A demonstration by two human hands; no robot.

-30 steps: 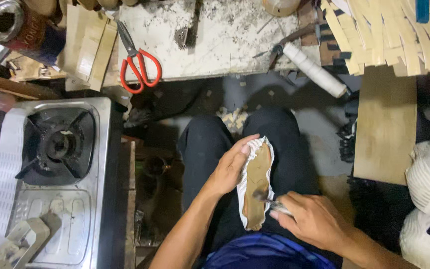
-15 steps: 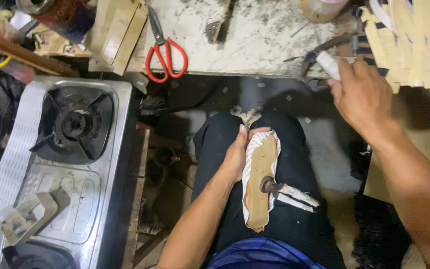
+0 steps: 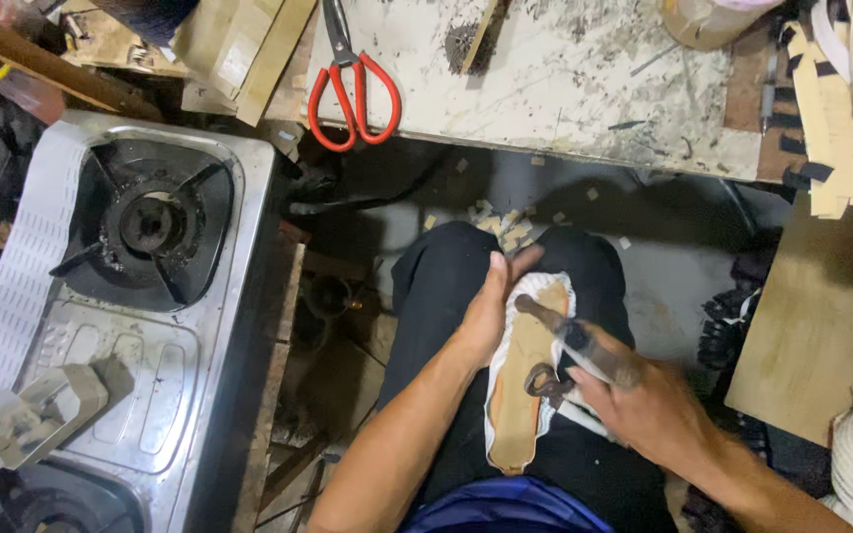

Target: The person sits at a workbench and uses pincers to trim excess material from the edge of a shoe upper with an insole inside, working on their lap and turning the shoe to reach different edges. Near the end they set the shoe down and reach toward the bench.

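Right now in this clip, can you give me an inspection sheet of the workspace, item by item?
Surface: scratched, stained pale worktable; the work lies on the person's lap.
Job's things: shoe sole with white upper; blurred tool over it.
Clutter: red scissors, gas stove, stacked pale strips, flat board, scraps on the floor.
Hands: left hand steadies the sole; right hand grips the tool.
Cables: dark hose beside the stove.
Surroundings: dim, cramped floor.

stove (image 3: pixel 140 296) left of lap | scissors (image 3: pixel 352 84) on bench (image 3: pixel 565 89) ahead | shoe (image 3: pixel 525 395) on lap
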